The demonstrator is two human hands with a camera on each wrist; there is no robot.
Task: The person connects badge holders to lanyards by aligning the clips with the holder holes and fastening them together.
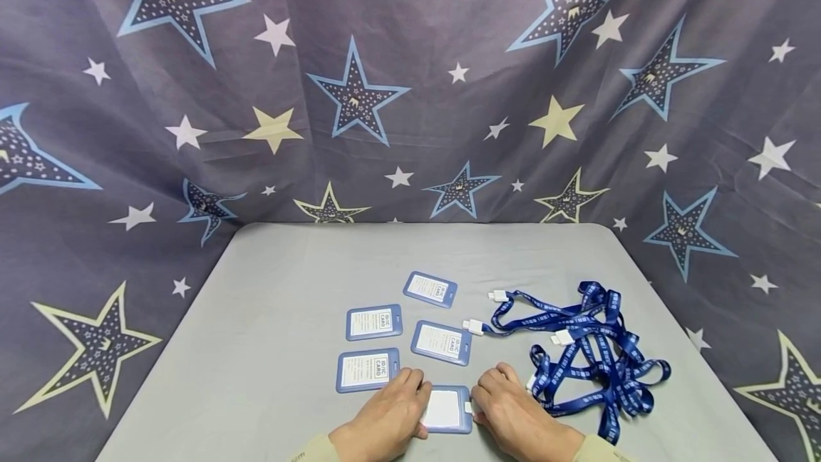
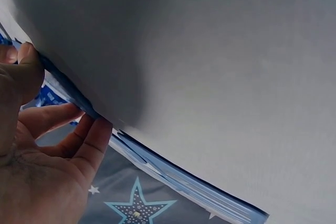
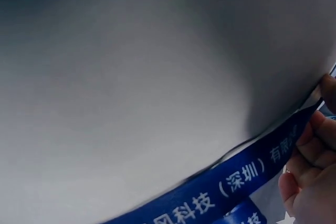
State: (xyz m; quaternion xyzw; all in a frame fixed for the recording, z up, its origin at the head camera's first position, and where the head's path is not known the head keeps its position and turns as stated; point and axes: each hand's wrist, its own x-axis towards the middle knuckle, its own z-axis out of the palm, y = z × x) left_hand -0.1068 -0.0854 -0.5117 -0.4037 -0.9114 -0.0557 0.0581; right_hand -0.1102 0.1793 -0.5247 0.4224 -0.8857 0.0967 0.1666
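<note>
My left hand grips the left end of a blue-framed ID card holder at the table's near side, its white face upward. In the left wrist view, thumb and fingers hold the edge of that card holder. At its right end sits the white clip of a lanyard, against the slot. My right hand pinches the lanyard at this clip, and the fingers partly hide it. A printed blue lanyard strap runs from the right fingers across the right wrist view.
Several other blue card holders lie flat beyond and left of my hands. A tangled pile of blue lanyards with white clips spreads over the right side of the grey table. A star-patterned curtain surrounds the table.
</note>
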